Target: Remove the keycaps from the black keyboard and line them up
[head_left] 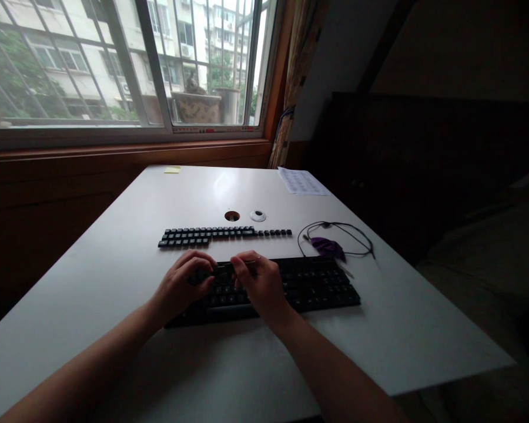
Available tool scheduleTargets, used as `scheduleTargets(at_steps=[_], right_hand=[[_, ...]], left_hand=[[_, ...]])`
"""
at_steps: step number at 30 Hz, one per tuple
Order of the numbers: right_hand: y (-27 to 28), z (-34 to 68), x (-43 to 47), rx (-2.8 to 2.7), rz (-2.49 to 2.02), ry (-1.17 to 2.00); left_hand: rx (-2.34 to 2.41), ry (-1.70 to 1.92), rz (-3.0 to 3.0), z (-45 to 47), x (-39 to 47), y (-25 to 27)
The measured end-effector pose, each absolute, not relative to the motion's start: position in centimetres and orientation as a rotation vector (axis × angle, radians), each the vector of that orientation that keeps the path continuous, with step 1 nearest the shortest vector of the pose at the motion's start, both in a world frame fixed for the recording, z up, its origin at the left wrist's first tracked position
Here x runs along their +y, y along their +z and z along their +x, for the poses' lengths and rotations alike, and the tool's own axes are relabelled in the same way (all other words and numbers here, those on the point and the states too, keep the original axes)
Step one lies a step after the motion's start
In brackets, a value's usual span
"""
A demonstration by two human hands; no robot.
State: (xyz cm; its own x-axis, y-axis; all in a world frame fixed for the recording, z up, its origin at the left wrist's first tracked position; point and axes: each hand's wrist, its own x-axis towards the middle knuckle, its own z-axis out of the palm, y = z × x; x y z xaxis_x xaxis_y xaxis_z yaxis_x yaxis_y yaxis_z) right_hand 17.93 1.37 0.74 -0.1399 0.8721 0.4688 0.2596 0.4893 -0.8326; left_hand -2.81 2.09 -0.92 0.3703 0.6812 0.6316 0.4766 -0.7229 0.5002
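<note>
A black keyboard [317, 282] lies on the white table in front of me, with both hands over its left half. My left hand [185, 279] rests at the keyboard's upper left, fingers curled and the thumb facing the index finger around a small dark thing too unclear to name. Just to its right, my right hand [260, 282] is closed in a pinch above the keys. A thin sliver shows along its fingers, but its kind is hidden. Behind the keyboard, loose black keycaps [203, 235] stand in rows.
On the white table [92, 264], a dark cable [364, 232] loops beside a purple cloth [328, 248]. A cable hole [232, 216] and its round cover [258, 216] sit behind the keycaps. A printed sheet [303, 181] and yellow sticky notes [171, 170] lie along the far edge.
</note>
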Motion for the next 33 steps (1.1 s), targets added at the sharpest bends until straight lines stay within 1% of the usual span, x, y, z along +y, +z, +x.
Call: scheduleTargets(at_steps=[3, 15, 25, 33], right_hand=[[0.8, 18.0, 1.5, -1.625, -1.032, 0.716], [0.2, 18.4, 2.2, -1.720, -1.077, 0.459], [0.5, 18.9, 2.4, -1.771, -1.038, 0.403], [0.7, 19.1, 2.7, -1.799, -1.017, 0.376]], left_hand=[[1.010, 1.289, 2.395, -2.8, 2.0, -0.8], [0.932, 1.241, 2.342, -2.7, 2.2, -1.2], [0.993, 1.247, 2.305, -2.7, 2.4, -1.7], [0.934, 1.288, 2.320, -2.6, 2.2, -1.1]])
